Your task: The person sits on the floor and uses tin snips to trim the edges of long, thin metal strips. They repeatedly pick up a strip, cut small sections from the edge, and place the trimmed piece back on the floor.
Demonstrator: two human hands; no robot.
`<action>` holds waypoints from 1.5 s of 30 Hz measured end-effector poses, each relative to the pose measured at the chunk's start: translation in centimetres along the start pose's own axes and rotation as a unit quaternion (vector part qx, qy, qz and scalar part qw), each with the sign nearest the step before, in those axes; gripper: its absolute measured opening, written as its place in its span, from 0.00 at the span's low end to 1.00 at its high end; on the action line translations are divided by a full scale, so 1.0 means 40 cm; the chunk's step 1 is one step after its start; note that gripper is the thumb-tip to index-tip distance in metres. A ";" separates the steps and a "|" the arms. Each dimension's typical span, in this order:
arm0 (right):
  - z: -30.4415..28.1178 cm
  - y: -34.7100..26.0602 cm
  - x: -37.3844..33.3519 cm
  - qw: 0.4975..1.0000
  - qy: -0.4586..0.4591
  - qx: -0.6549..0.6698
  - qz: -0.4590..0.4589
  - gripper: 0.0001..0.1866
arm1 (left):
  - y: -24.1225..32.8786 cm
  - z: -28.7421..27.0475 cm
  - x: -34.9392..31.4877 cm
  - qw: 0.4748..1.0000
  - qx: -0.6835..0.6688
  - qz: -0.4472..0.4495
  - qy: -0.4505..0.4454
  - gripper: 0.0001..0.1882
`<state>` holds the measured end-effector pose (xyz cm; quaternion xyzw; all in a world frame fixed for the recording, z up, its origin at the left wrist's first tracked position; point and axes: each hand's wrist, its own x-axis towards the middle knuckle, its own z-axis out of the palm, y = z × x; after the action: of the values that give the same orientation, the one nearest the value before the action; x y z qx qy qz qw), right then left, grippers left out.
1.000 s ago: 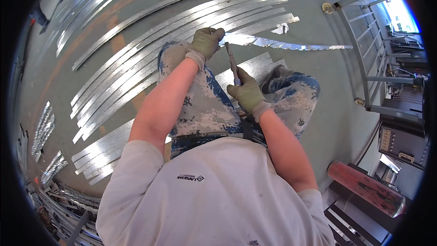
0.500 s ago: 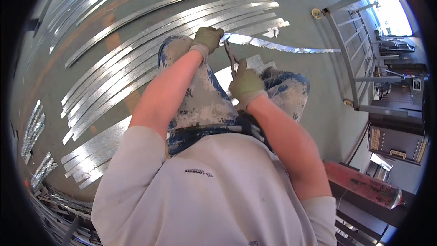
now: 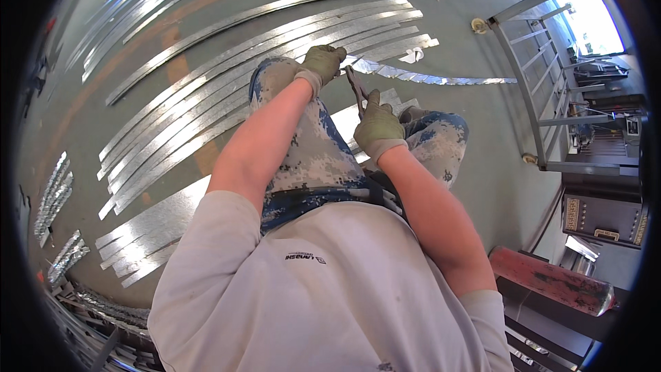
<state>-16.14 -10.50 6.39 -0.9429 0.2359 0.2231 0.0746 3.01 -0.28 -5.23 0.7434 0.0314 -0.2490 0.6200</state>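
Both my hands wear green work gloves. My right hand grips the handles of metal snips, whose blades point up at a long narrow strip of shiny sheet metal. My left hand pinches the near end of that strip just left of the snips. The strip runs off to the right across the grey floor. I am crouched over a wider metal sheet that shows between my knees.
Many long curved metal strips lie fanned over the floor to the left. Short offcuts sit at the far left. A grey metal rail frame stands at right, a red cylinder lies at lower right.
My head has shifted, so the scene sits slightly lower and left. Both hands stay on the strip and the snips, with my left hand drawn a little closer to the blades.
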 end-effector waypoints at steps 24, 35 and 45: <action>0.204 0.275 0.074 0.595 -0.213 0.770 0.087 0.24 | 0.054 -0.015 -0.096 0.999 -0.024 -0.023 0.015 0.24; 0.108 0.295 0.071 0.330 -0.178 0.923 -0.081 0.33 | 0.146 0.109 -0.333 0.997 -0.058 -0.044 -0.035 0.26; 0.075 0.341 0.028 0.288 -0.140 0.939 -0.126 0.29 | 0.231 0.179 -0.424 0.994 -0.049 0.001 -0.101 0.27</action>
<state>-22.96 -22.20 2.73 -0.2004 0.1486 -0.0345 0.9678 -10.92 -4.67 9.31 0.6835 -0.0198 -0.3202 0.6557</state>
